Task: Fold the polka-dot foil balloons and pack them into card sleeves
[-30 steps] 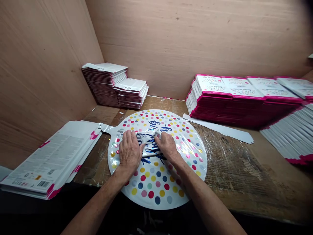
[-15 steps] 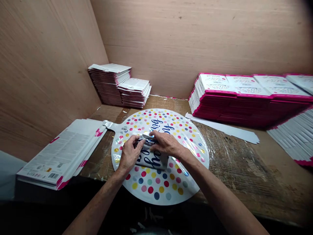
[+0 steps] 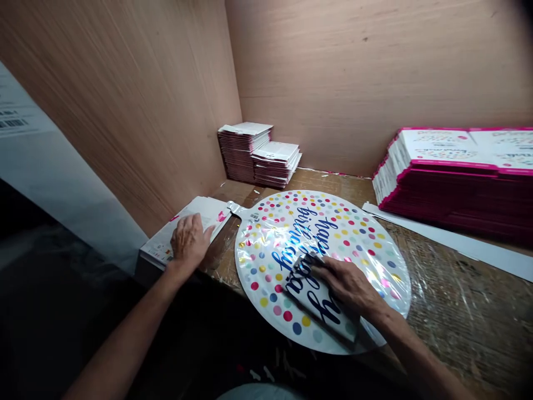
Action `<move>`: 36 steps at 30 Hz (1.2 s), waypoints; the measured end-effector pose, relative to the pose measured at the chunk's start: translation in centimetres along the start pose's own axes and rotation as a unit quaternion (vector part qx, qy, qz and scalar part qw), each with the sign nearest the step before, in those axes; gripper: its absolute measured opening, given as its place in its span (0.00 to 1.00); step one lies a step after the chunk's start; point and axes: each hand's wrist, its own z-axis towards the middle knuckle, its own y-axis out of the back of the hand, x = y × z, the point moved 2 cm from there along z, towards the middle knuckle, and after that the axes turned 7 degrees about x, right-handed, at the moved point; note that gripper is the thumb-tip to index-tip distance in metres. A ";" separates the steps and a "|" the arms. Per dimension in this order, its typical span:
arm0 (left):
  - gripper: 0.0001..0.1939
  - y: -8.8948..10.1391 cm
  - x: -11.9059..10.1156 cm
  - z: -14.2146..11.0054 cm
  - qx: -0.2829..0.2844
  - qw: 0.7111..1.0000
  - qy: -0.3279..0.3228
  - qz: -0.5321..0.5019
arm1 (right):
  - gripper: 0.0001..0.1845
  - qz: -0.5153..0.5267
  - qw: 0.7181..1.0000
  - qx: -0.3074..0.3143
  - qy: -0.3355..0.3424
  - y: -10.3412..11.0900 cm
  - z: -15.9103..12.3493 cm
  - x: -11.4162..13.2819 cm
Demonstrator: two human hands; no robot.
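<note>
Foil balloon (image 3: 347, 233), round and white with many-coloured polka dots and blue "happy birthday" script, lies flat on the worktop (image 3: 333, 182); its narrow neck tab (image 3: 235, 209) points up and to the left. Right hand (image 3: 347, 286) rests on the balloon's lower right, on a white panel (image 3: 310, 300) printed with large blue script; the panel lies slantwise across the disc, and whether it is part of the balloon cannot be told. Its fingers (image 3: 328, 270) lie close together and flat on the panel, pinching nothing that shows. Left hand (image 3: 189, 241) sits just beside the neck tab, apart from the disc, on a stack of white cards (image 3: 160, 250) with pink edges; its fingers (image 3: 195, 228) lie nearly together, slightly curled, holding nothing that shows. Two short piles of pink-edged packs (image 3: 258, 153) stand against the plywood wall (image 3: 353, 72); a larger block of pink-edged packs (image 3: 441, 147) fills the right side; a long white card strip (image 3: 458, 239) lies between that block and the balloon; clear plastic film (image 3: 458, 300) covers the worktop on the right.
</note>
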 end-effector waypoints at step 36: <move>0.27 -5.0 -15.1 -6.0 0.069 0.935 -0.342 -0.060 | 0.18 0.186 0.983 -0.002 -0.001 1.6 -5.3 0.1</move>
